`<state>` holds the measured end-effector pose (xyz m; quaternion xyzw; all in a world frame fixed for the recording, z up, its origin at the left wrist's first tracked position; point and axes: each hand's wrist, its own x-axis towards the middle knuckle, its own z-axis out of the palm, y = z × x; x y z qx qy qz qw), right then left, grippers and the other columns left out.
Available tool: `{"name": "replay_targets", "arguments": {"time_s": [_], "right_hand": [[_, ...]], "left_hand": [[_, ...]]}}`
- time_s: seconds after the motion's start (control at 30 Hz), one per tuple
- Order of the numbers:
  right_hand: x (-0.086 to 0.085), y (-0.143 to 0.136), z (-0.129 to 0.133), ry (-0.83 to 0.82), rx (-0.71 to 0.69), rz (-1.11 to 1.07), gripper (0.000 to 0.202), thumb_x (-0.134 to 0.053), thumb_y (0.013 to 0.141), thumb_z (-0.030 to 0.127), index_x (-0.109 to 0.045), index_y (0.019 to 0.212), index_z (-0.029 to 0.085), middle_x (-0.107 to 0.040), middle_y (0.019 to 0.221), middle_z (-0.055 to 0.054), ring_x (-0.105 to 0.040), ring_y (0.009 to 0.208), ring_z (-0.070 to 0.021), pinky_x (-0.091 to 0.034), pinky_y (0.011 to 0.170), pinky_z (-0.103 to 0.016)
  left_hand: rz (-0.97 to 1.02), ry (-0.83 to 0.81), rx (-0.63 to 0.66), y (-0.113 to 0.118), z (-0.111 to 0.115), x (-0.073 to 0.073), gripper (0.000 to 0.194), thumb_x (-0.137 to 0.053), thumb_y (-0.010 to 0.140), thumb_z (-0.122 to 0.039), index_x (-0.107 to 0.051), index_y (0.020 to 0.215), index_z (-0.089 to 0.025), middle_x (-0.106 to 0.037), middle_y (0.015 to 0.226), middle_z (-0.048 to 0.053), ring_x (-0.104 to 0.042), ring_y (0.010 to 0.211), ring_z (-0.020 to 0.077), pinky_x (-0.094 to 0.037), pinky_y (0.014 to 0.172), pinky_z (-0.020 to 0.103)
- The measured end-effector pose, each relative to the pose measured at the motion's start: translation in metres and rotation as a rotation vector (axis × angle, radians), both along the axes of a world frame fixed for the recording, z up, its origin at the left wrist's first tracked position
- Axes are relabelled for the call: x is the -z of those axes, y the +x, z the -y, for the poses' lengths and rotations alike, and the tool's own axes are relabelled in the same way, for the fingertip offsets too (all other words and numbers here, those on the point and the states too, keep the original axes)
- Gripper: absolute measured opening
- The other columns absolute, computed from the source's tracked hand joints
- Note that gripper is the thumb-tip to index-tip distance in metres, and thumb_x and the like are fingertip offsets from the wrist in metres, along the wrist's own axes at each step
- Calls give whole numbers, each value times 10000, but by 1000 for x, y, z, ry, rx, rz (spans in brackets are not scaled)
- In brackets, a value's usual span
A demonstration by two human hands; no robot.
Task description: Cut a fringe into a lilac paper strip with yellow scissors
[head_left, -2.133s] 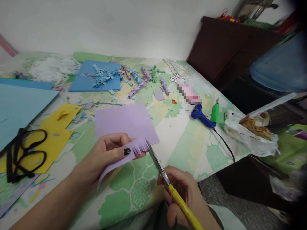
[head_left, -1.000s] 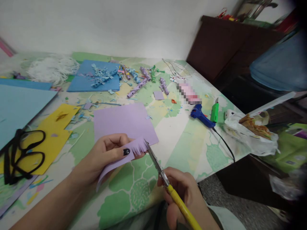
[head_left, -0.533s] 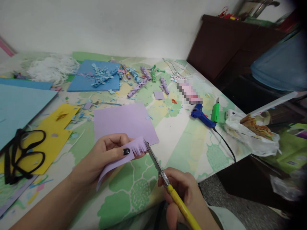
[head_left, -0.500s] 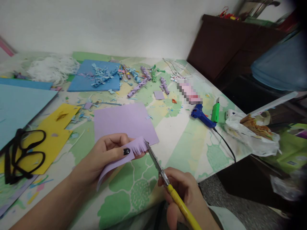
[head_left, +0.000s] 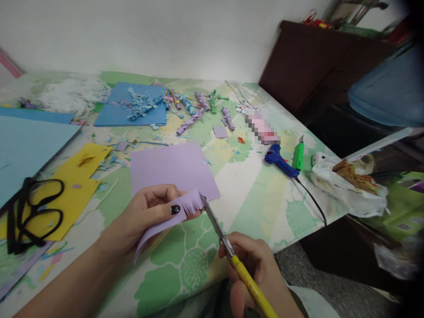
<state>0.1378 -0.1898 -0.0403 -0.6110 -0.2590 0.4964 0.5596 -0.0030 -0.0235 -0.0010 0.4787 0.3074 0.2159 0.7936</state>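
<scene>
My left hand [head_left: 150, 216] pinches a purple strip [head_left: 162, 225], foam or paper, with a row of fringe cuts along its far right edge. In my right hand [head_left: 253, 260] is a pair of scissors [head_left: 243, 274] with yellow handles. The blade tips meet the strip's right end, beside the fringe. Whether the blades are parted there is hard to see. Behind the left hand a larger purple sheet [head_left: 168, 165] lies flat on the table.
Black glasses [head_left: 41, 212] rest on yellow sheets [head_left: 84, 172] at left. Rolled purple tubes [head_left: 190, 121], blue sheets [head_left: 109, 106] with scraps, and white cord [head_left: 73, 97] lie at the back. A blue glue gun [head_left: 281, 161], green cutter [head_left: 298, 155] and plastic bag [head_left: 351, 190] are at right.
</scene>
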Motion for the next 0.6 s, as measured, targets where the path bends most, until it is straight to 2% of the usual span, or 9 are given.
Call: {"name": "replay_targets", "arguments": {"time_s": [0.1,0.27,0.37,0.5,0.6], "right_hand": [[3,-2,2,-10,44,11,815,-709,211,843,-609,686,189,-322,464,89,-270,409,-83,-201,306,-185],[2,-2,1,32,53,17,807,-721,251,836,-622,721,187,-339,462,89,-261,402,-77,-217,310,-181],[-4,0,-1,25,22,25,755,-779,278,782,-624,715,188,-322,454,96,-236,396,-68,-184,307,-175],[-11,2,-4,12,-28,43,667,-890,279,622,-623,716,194,-304,462,102,-236,394,-66,-162,308,-178],[-10,-1,-4,0,4,27,684,-896,251,609,-598,711,201,-305,469,101,-250,401,-71,-168,307,-180]], "left_hand": [[0,1,7,0,-1,1,195,-756,679,-302,-629,564,-210,-715,727,66,-650,743,217,-492,688,272],[-23,-13,28,-1,-1,0,201,-756,684,-314,-629,569,-209,-713,726,63,-625,653,196,-483,626,276],[-18,-19,31,-1,-1,-2,195,-757,685,-302,-631,572,-205,-714,726,59,-627,653,189,-478,618,265],[-17,-23,26,-1,-1,-2,204,-749,693,-296,-621,568,-198,-717,726,57,-631,647,184,-483,635,265],[-8,-22,31,-1,-1,-1,196,-741,698,-289,-621,570,-200,-710,714,50,-627,646,173,-488,663,256]]}}
